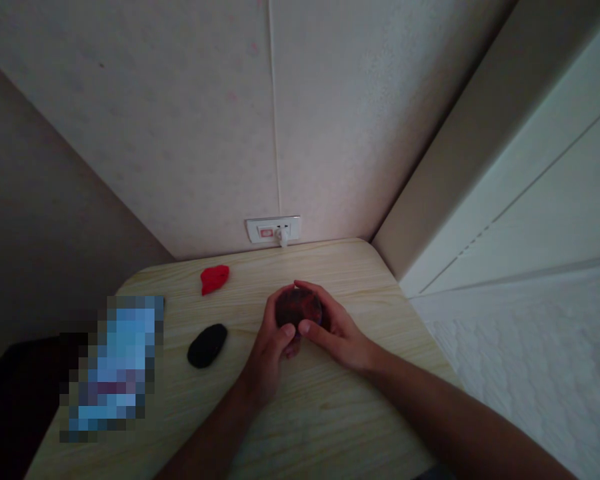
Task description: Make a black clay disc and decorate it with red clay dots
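Note:
Both hands are wrapped round a dark red-and-black lump (299, 308) that looks like modelling clay, held over the middle of the wooden tabletop. My left hand (275, 333) cups its left side, the thumb pressed on its near edge. From the right, my right hand (337, 327) curls round it, with its thumb meeting the same near edge. The lump's underside is hidden by the fingers. Left of my hands lies a flat, black oval piece (207, 346). Farther back is a small red piece (215, 279) with an uneven outline.
The pale wood-grain tabletop (300, 427) has rounded back corners and meets the wall. A blurred-out bluish rectangular thing (117, 367) lies at its left edge. A wall socket (273, 230) with a white plug is behind. White quilted bedding (535, 360) lies to the right.

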Tool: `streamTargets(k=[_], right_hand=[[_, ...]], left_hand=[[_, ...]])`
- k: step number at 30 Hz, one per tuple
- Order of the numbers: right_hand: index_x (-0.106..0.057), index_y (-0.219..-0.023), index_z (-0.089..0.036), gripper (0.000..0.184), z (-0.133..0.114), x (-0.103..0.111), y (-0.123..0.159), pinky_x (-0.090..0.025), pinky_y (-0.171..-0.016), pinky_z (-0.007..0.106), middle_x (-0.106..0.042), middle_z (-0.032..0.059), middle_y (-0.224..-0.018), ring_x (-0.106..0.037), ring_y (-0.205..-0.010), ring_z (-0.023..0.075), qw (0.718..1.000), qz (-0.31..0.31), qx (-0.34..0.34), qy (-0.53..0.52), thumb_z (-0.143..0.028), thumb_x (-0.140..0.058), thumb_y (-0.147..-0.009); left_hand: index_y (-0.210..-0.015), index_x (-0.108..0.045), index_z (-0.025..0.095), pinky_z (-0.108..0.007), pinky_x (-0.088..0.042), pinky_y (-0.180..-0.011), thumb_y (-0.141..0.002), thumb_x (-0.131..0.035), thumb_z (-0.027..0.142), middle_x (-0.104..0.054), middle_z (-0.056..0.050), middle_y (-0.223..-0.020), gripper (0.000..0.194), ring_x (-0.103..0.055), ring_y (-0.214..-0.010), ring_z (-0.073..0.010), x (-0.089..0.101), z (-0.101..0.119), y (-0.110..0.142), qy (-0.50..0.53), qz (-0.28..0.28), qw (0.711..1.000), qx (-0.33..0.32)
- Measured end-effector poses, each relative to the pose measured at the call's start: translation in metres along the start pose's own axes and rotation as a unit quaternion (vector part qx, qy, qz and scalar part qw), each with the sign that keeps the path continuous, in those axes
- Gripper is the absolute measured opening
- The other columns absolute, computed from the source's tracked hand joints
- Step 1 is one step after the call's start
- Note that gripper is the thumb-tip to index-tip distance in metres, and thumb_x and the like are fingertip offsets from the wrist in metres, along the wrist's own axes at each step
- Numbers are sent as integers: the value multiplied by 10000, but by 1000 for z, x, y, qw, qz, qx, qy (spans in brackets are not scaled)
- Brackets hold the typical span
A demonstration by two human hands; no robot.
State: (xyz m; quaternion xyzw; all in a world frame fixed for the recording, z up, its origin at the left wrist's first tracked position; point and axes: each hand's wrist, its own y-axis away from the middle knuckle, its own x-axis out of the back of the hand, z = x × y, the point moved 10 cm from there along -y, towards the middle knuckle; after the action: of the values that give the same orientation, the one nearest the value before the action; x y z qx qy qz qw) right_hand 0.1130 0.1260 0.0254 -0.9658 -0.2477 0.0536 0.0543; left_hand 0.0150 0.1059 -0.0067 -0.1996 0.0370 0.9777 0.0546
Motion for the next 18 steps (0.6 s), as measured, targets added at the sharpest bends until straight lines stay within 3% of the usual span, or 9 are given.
streamTargets(k=[11,14,16,18], right_hand=[[-467,-1465,-259,733,-3,0,-1,-496,-1008,380,-622,77,-1290,-610,-1131,223,997,-8,-11,-76,-395,-816,-835],[-498,-1461,-267,688,0,1,-1,-534,-771,295,-655,42,-1092,-618,-848,159,995,-10,-29,-93,-437,-782,-858],[-509,-1463,-281,648,4,2,-1,-446,-562,231,-620,-3,-895,-501,-618,103,994,-8,-45,-96,-440,-752,-883],[-509,-1468,-293,646,7,3,-1,-346,-477,209,-578,-22,-821,-411,-535,80,993,-8,-53,-106,-444,-744,-886]], left_hand=[[-1441,-422,297,-231,-365,-527,-935,-628,356,-568,-3,-901,550,-419,-586,-91,-2,-3,4,7,-31,999,14],[-1437,-441,296,-230,-374,-524,-925,-648,366,-594,-14,-932,557,-430,-579,-84,-2,-4,3,16,-27,999,23],[-1398,-490,284,-228,-376,-510,-910,-654,405,-621,-41,-1005,528,-444,-579,-82,-1,-3,1,47,-22,998,19],[-1371,-519,280,-223,-367,-496,-913,-647,422,-632,-56,-1043,496,-456,-578,-80,0,-2,0,80,-15,996,21]])
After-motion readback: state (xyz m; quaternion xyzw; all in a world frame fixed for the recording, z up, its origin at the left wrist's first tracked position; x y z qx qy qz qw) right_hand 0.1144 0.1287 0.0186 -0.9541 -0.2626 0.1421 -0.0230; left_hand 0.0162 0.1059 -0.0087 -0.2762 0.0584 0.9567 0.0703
